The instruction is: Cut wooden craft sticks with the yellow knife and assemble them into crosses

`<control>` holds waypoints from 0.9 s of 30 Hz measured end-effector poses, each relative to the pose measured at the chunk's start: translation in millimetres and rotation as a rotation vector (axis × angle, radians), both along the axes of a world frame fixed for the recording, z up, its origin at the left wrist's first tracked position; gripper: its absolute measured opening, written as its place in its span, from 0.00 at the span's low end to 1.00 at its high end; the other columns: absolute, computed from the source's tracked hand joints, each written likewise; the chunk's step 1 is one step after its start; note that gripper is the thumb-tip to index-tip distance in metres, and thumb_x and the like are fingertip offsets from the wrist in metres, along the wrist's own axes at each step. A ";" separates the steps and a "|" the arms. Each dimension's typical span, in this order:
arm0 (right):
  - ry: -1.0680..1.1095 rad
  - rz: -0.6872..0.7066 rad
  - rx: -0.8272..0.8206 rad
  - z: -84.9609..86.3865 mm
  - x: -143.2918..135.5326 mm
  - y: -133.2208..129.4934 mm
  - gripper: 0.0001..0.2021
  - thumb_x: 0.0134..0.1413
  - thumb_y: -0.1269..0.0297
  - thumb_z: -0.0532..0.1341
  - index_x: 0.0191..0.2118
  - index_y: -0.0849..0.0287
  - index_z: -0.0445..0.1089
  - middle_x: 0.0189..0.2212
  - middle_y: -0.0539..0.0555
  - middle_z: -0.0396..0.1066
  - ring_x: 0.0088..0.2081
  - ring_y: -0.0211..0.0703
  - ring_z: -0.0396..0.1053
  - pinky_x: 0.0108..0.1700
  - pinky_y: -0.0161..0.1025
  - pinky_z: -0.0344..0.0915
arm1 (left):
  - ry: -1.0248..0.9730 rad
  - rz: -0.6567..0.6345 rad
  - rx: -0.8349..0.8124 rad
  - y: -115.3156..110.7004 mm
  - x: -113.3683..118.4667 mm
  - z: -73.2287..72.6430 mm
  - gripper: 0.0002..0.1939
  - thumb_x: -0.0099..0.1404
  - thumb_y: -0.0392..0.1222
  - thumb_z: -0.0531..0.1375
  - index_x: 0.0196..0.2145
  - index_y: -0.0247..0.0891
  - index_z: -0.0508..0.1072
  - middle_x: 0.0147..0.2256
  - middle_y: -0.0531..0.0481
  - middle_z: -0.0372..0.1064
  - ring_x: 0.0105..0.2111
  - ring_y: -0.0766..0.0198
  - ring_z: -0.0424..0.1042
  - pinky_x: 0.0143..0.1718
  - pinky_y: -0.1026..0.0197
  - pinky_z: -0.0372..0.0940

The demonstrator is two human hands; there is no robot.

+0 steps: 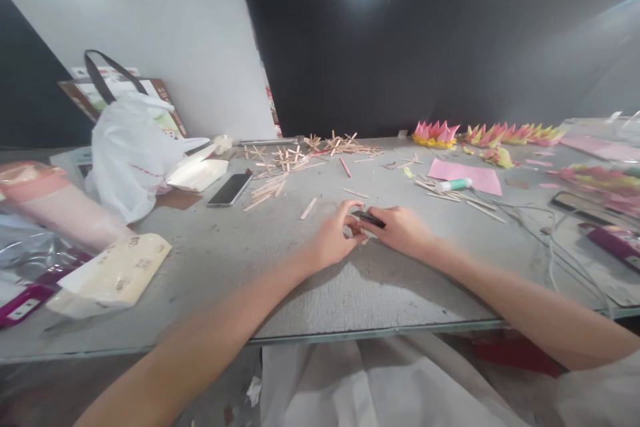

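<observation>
My right hand (400,230) is closed around a slim black object (370,218), held just above the table in front of me. Its kind is too blurred to make out. Facing it, my left hand (337,237) has its fingers curved and apart, with a gap between the upper finger and the lower ones. The left fingertips are close to the black object's end; whether they touch it I cannot tell. Beyond my hands lie a single wooden stick (309,208) and a pile of wooden sticks (290,159).
At left are a phone (230,190), a white plastic bag (125,153), a pink tumbler (65,203) and a cream packet (115,277). At right lie pink paper (467,177), a glue stick (454,184), cables (553,247) and pink-yellow paper flowers (435,135). A dark panel (425,47) stands behind.
</observation>
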State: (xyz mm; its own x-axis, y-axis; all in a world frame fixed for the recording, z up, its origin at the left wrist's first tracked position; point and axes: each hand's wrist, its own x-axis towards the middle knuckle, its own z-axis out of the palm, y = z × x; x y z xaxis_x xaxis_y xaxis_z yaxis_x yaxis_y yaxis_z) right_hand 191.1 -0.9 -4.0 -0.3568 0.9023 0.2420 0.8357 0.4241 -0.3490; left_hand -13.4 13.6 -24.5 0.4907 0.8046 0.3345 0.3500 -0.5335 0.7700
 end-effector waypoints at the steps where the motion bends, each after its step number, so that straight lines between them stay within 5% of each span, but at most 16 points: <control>1: 0.010 0.014 0.004 -0.5 -0.4 -0.4 0.19 0.72 0.49 0.55 0.33 0.55 0.67 0.26 0.51 0.69 0.27 0.40 0.64 0.32 0.37 0.47 | -0.023 0.015 0.017 -0.6 -0.1 0.9 0.31 0.61 0.34 0.69 0.59 0.45 0.66 0.32 0.55 0.80 0.37 0.58 0.80 0.47 0.55 0.72; 8: 0.180 0.052 -0.015 -4.2 -2.8 -5.4 0.15 0.70 0.49 0.56 0.43 0.56 0.70 0.25 0.49 0.69 0.25 0.40 0.63 0.32 0.35 0.52 | -0.147 -0.005 0.128 -2.1 -5.9 3.5 0.28 0.66 0.38 0.67 0.62 0.44 0.67 0.34 0.53 0.80 0.37 0.61 0.80 0.51 0.55 0.71; 18: 0.271 0.007 -0.016 -8.3 -4.6 -4.0 0.15 0.67 0.53 0.56 0.30 0.56 0.64 0.21 0.48 0.63 0.24 0.37 0.57 0.30 0.36 0.52 | -0.062 -0.080 0.193 -10.4 -5.6 1.8 0.31 0.67 0.37 0.65 0.66 0.44 0.65 0.33 0.54 0.73 0.35 0.63 0.75 0.47 0.57 0.70; 22: 0.275 0.016 -0.046 -2.9 -9.5 -9.3 0.17 0.68 0.47 0.55 0.36 0.55 0.65 0.23 0.49 0.67 0.25 0.39 0.59 0.31 0.36 0.54 | -0.175 -0.023 0.116 -9.4 -5.6 2.7 0.38 0.67 0.39 0.66 0.71 0.44 0.57 0.32 0.55 0.73 0.36 0.64 0.76 0.50 0.57 0.69; 27: 0.333 -0.035 -0.011 2.2 -12.2 -20.4 0.16 0.72 0.52 0.52 0.55 0.55 0.62 0.33 0.52 0.74 0.30 0.44 0.70 0.36 0.37 0.59 | -0.364 0.027 -0.012 -5.1 -5.9 4.3 0.38 0.68 0.45 0.67 0.69 0.43 0.54 0.33 0.55 0.73 0.35 0.65 0.75 0.44 0.60 0.71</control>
